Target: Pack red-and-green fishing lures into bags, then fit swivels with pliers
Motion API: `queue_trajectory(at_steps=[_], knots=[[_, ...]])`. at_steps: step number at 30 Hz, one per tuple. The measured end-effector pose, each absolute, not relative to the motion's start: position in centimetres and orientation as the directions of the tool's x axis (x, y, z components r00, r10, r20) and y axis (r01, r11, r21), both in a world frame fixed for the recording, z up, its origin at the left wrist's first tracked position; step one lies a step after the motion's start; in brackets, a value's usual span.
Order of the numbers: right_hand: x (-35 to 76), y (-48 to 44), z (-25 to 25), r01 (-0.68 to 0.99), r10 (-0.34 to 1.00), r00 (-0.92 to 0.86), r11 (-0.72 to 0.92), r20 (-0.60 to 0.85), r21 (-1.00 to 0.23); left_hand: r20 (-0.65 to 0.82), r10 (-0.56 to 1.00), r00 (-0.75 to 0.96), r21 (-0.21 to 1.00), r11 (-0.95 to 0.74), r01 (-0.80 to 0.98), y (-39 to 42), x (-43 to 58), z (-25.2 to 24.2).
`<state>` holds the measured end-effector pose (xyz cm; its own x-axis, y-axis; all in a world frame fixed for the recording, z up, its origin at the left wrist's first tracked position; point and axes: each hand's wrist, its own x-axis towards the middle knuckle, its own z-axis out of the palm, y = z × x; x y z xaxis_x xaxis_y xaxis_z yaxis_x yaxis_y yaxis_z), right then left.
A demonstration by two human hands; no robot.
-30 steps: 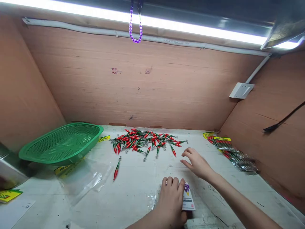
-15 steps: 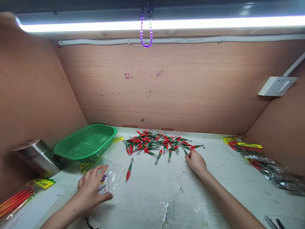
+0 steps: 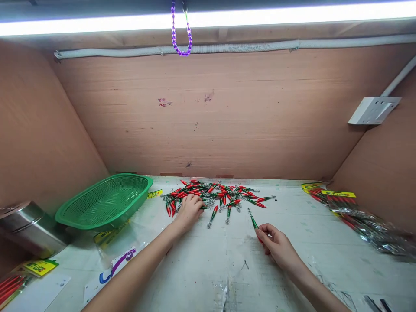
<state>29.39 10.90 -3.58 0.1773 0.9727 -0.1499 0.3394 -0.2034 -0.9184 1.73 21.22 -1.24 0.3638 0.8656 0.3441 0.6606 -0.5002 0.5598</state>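
A loose pile of red-and-green fishing lures (image 3: 195,190) with wire hooks lies at the back of the worktop. My left hand (image 3: 189,212) reaches to the pile's front edge, its fingers bent down among the lures. Its fingertips are hidden, so what they grip does not show. My right hand (image 3: 273,242) is closed in a pinch on one fishing lure (image 3: 253,222), in front of the pile's right side. The lure's green, hooked end points up and away from me; its red end is mostly hidden by my fingers.
A green plastic basket (image 3: 107,203) stands at the back left beside a metal canister (image 3: 32,227). Packaged lures (image 3: 360,212) lie along the right side. More red packs (image 3: 14,284), a clear bag and printed cards (image 3: 121,260) lie at left. A white socket (image 3: 373,110) is on the wall.
My left hand has moved right and away from me, from the clear bag to the pile. My right hand has drawn back from the pile with a lure in its fingers. The view has shifted slightly.
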Motion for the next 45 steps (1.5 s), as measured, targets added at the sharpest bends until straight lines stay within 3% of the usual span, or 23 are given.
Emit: queue_trajectory(at_steps=[5, 8, 9, 11, 13, 22, 37, 45], knots=[[24.4, 7.6, -1.9, 0.048, 0.984, -0.012, -0.174, -0.175, -0.983, 0.3, 0.923, 0.241, 0.836, -0.376, 0.4, 15.6, 2.3, -1.6], [21.9, 5.4, -1.0, -0.074, 0.976, -0.094, -0.202, -0.194, -0.977, 0.12, 0.965, 0.232, 0.974, -0.16, 0.158, 10.1, 3.1, -1.6], [21.3, 4.6, -0.8, -0.111, 0.972, -0.119, -0.217, -0.204, -0.97, -0.014, 0.97, 0.243, 0.999, 0.024, -0.04, 8.4, 3.3, -1.3], [20.4, 3.2, -0.6, -0.174, 0.963, -0.165, -0.241, -0.213, -0.955, -0.203, 0.937, 0.285, 0.903, 0.291, -0.316, 5.8, 3.5, -0.8], [19.8, 2.1, -0.6, -0.215, 0.957, -0.194, -0.258, -0.218, -0.942, -0.286, 0.909, 0.304, 0.807, 0.4, -0.434, 4.4, 3.4, -0.3], [18.8, 0.8, -2.5, -0.225, 0.951, -0.137, -0.304, -0.279, -0.926, -0.319, 0.893, 0.317, 0.814, 0.43, -0.39, 4.4, 2.9, -0.7], [19.3, 0.3, -2.5, -0.37, 0.907, -0.268, -0.408, -0.325, -0.835, -0.291, 0.885, 0.364, 0.799, 0.434, -0.417, 3.9, 2.8, -1.5], [19.3, 0.4, -2.9, -0.336, 0.905, -0.271, -0.41, -0.33, -0.848, -0.334, 0.868, 0.368, 0.804, 0.466, -0.369, 4.0, 2.9, -1.4]])
